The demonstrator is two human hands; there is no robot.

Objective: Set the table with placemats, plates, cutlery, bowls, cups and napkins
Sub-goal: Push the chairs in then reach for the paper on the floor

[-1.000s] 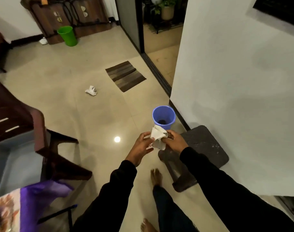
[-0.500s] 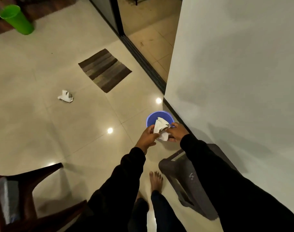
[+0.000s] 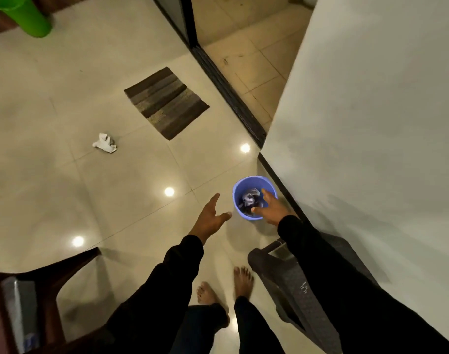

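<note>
A crumpled white paper napkin [image 3: 251, 199] is seen lying inside a round blue plastic bin [image 3: 254, 197], shaded grey-blue against the bin's inner wall. The bin is stood on the glossy cream tiled floor [image 3: 65, 180], just beside the dark skirting at the foot of a pale wall [image 3: 371, 123]. The right hand [image 3: 270, 208] is held over the bin's near rim, fingers spread and released, nothing grasped. The left hand [image 3: 210, 218] is held apart to the bin's left, fingers extended, likewise released. A dark textured stool [image 3: 295, 284] is placed near the bin, against the wall. Open floor is left to the left. A second crumpled white tissue [image 3: 104, 143] lies well apart, near a striped brown mat [image 3: 165, 102]. A green plastic bin [image 3: 24, 15] is stood at the far edge.
</note>
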